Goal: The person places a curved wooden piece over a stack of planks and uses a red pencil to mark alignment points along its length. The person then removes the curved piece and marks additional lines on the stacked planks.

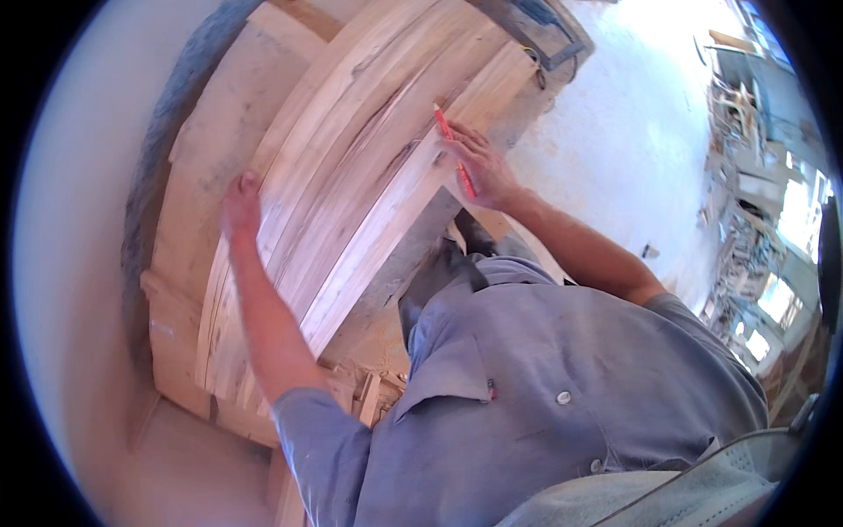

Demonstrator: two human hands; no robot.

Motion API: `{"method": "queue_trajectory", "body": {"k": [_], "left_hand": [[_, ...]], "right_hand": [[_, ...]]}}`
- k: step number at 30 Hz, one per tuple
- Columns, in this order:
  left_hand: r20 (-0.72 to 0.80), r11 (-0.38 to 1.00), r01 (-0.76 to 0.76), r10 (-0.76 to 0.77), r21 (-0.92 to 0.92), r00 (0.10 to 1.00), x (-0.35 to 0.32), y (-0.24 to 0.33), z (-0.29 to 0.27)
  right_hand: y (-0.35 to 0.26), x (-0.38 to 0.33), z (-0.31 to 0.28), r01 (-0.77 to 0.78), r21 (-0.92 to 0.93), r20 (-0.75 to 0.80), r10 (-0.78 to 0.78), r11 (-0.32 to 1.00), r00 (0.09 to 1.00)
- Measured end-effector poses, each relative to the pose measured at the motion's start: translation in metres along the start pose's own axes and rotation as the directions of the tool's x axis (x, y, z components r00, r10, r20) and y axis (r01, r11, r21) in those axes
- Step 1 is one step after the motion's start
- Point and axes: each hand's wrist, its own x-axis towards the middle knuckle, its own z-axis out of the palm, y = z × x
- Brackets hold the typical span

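Observation:
Several long pale wooden boards (pixel 351 158) lie side by side in front of me, with brown streaks and cracks in the grain. My right hand (pixel 481 171) is closed around a red pencil (pixel 442 121), whose tip points away from me. That hand is over the near right edge of the boards, its fingertips close to the wood. At the far left edge of the boards is my left hand (pixel 241 211), its fingers curled in and its thumb uppermost. Blur and the angle hide what, if anything, those fingers grip.
A wider, dusty plank (pixel 211 158) lies beyond the boards, along a pale wall (pixel 79 220). Wood offcuts (pixel 373 395) are near my left elbow. A dark frame-like object (pixel 562 48) sits at the top right. Cluttered wood pieces (pixel 742 211) line the bright floor's far side.

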Motion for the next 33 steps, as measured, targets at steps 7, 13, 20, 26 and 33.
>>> {"method": "queue_trajectory", "body": {"k": [7, 13, 20, 26, 33], "left_hand": [[0.148, 0.992, -0.077, 0.092, -0.105, 0.985, 0.042, -0.075, 0.016], [0.167, 0.982, -0.097, 0.124, -0.164, 0.978, 0.030, -0.056, 0.003], [0.096, 0.950, -0.148, 0.181, -0.276, 0.979, 0.033, -0.057, 0.007], [0.156, 0.942, -0.117, 0.173, -0.315, 0.973, 0.049, -0.087, 0.006], [0.127, 0.932, -0.092, 0.145, -0.350, 0.981, 0.036, -0.080, -0.028]], "right_hand": [[-0.031, -0.024, 0.009, -0.126, -0.003, -0.010, 0.126, 0.992, 0.992], [-0.030, -0.023, 0.004, -0.137, -0.053, 0.073, 0.140, 0.989, 0.987], [-0.036, -0.015, -0.004, -0.092, -0.106, 0.052, 0.098, 0.990, 0.994], [-0.036, -0.014, -0.007, -0.092, -0.094, 0.132, 0.104, 0.991, 0.986], [-0.033, -0.020, -0.006, -0.080, -0.082, 0.139, 0.090, 0.993, 0.986]]}}
